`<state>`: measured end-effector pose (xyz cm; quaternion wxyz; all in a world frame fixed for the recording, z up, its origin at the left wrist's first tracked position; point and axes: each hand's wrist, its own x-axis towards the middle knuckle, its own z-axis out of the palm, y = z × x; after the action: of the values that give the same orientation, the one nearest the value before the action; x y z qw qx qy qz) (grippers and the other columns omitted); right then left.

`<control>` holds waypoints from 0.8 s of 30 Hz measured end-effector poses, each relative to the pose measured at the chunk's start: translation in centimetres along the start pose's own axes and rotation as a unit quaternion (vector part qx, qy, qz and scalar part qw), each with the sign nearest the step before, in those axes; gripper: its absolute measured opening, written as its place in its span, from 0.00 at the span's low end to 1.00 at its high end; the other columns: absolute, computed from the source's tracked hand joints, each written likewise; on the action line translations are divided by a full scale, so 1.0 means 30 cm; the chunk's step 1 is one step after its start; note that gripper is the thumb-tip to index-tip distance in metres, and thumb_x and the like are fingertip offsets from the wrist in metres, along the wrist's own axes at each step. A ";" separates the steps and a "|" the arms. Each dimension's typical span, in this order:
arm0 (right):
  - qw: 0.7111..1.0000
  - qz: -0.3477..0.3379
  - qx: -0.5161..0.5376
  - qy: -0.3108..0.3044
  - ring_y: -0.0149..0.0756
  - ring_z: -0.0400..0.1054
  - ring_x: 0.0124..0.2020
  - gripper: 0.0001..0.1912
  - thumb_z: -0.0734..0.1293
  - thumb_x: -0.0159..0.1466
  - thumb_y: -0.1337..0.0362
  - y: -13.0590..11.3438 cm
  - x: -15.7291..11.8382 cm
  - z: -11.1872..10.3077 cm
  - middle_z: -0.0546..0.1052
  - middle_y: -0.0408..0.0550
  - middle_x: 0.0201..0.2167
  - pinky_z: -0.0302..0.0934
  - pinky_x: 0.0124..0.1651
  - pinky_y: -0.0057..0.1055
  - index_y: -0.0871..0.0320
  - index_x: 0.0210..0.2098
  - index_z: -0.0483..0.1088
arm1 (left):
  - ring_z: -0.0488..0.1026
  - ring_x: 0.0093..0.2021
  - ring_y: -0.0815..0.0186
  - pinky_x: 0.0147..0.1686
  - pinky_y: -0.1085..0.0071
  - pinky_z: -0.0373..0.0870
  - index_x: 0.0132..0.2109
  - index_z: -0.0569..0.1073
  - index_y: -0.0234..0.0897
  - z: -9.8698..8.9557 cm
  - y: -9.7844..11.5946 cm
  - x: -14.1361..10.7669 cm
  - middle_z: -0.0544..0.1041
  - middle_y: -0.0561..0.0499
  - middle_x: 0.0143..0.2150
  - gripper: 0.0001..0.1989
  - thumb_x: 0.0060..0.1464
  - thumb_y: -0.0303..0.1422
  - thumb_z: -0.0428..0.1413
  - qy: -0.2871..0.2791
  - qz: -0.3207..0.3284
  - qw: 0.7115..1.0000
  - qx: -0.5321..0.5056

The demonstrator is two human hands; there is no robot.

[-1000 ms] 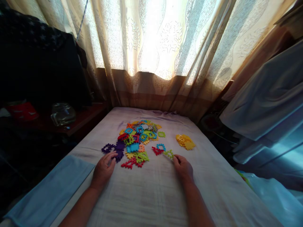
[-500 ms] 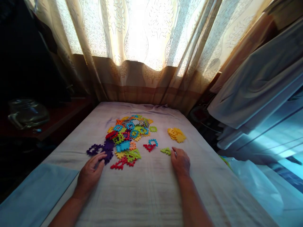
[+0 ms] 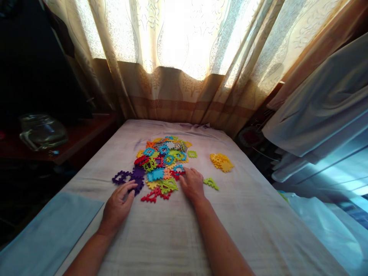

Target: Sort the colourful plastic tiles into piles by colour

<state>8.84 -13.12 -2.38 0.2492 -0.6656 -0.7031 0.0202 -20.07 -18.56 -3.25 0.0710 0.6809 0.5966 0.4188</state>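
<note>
My left hand (image 3: 119, 203) rests at the near edge of the purple plastic pieces (image 3: 138, 174), thumb and fingers apart and holding nothing; fingertips are at or against the purple. My right hand (image 3: 193, 184) lies low on the cloth at the pile's right side, its thumb and forefinger apart, touching a red triangular piece (image 3: 176, 174). A blue openwork piece (image 3: 178, 168) sits just behind the red one. Right of that hand lies a lime-green triangular piece (image 3: 211, 183). The mixed pile of gear-edged pieces (image 3: 156, 174) spreads between and beyond my hands.
Yellow pieces (image 3: 221, 162) form a separate stack at the right. A square green piece (image 3: 192, 154) lies beside the pile. Light blue cloth (image 3: 54, 226) covers the bed's left corner. A glass jug (image 3: 43, 132) stands on the dark side table. Curtains hang behind.
My right hand has left the green piece and moved left, and the red and blue pieces have shifted left against the pile. The green piece has turned. My left hand stays by the purple pieces.
</note>
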 end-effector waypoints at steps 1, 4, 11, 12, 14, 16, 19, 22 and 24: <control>1.000 -0.007 0.014 0.016 0.47 0.63 0.58 0.19 0.66 0.63 0.64 -0.005 -0.005 -0.001 0.75 0.54 0.54 0.51 0.59 0.44 0.56 0.54 0.71 | 0.76 0.50 0.59 0.54 0.62 0.71 0.43 0.78 0.42 0.000 0.002 0.000 0.80 0.49 0.49 0.15 0.57 0.41 0.50 -0.001 0.000 1.000 -0.002; 0.995 -0.056 0.064 0.051 0.41 0.68 0.51 0.12 0.65 0.63 0.66 -0.016 -0.037 -0.014 0.78 0.50 0.48 0.54 0.55 0.38 0.54 0.45 0.76 | 0.76 0.51 0.59 0.54 0.62 0.71 0.44 0.78 0.41 0.000 0.006 -0.002 0.80 0.48 0.50 0.15 0.57 0.41 0.50 -0.004 -0.004 1.000 -0.006; 0.980 -0.176 0.089 -0.014 0.39 0.68 0.42 0.10 0.71 0.59 0.60 -0.072 -0.109 -0.041 0.78 0.47 0.38 0.58 0.47 0.35 0.52 0.41 0.77 | 0.76 0.52 0.60 0.56 0.61 0.70 0.44 0.77 0.42 -0.004 0.013 -0.002 0.79 0.48 0.51 0.15 0.57 0.41 0.50 -0.014 -0.012 1.000 -0.006; 0.981 -0.177 0.083 -0.019 0.40 0.68 0.43 0.12 0.72 0.59 0.60 -0.078 -0.113 -0.040 0.78 0.48 0.38 0.58 0.47 0.35 0.53 0.42 0.77 | 0.76 0.52 0.60 0.56 0.61 0.70 0.44 0.78 0.42 -0.005 0.013 -0.001 0.79 0.48 0.51 0.15 0.57 0.41 0.50 -0.014 -0.009 1.000 -0.005; 0.981 -0.174 0.076 -0.027 0.40 0.68 0.43 0.11 0.71 0.60 0.60 -0.083 -0.115 -0.036 0.78 0.47 0.37 0.58 0.47 0.35 0.52 0.42 0.76 | 0.76 0.51 0.59 0.55 0.61 0.70 0.44 0.78 0.42 -0.008 0.014 0.000 0.79 0.49 0.51 0.15 0.57 0.42 0.50 -0.013 -0.005 1.000 0.000; 0.982 -0.173 0.074 -0.029 0.38 0.68 0.42 0.08 0.71 0.61 0.61 -0.083 -0.116 -0.031 0.77 0.46 0.37 0.58 0.46 0.34 0.52 0.41 0.76 | 0.76 0.51 0.59 0.55 0.62 0.71 0.44 0.78 0.43 -0.009 0.013 0.002 0.80 0.49 0.50 0.15 0.57 0.42 0.50 -0.013 -0.002 1.000 0.003; 0.981 -0.181 0.066 -0.022 0.37 0.68 0.42 0.06 0.69 0.62 0.61 -0.080 -0.120 -0.023 0.77 0.46 0.37 0.57 0.45 0.33 0.53 0.40 0.75 | 0.76 0.50 0.59 0.55 0.62 0.71 0.43 0.78 0.43 -0.009 0.011 0.003 0.80 0.50 0.50 0.14 0.57 0.42 0.50 -0.012 0.000 1.000 0.004; 0.981 -0.188 0.056 -0.007 0.37 0.68 0.41 0.06 0.66 0.65 0.62 -0.078 -0.122 -0.015 0.77 0.47 0.36 0.57 0.45 0.32 0.54 0.38 0.75 | 0.77 0.50 0.59 0.54 0.62 0.71 0.43 0.78 0.43 -0.009 0.009 0.002 0.80 0.50 0.49 0.15 0.57 0.42 0.50 -0.010 0.001 1.000 0.006; 0.982 -0.181 0.052 0.011 0.37 0.67 0.40 0.08 0.63 0.67 0.63 -0.072 -0.118 -0.011 0.77 0.47 0.36 0.56 0.44 0.32 0.54 0.36 0.75 | 0.77 0.50 0.59 0.54 0.62 0.71 0.43 0.78 0.43 -0.008 0.007 0.002 0.80 0.49 0.49 0.15 0.57 0.42 0.50 -0.009 0.001 1.000 0.008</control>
<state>6.92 -16.81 -2.46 0.2906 -0.5137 -0.8073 0.0035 -20.08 -18.67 -2.93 0.0708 0.6861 0.5983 0.4077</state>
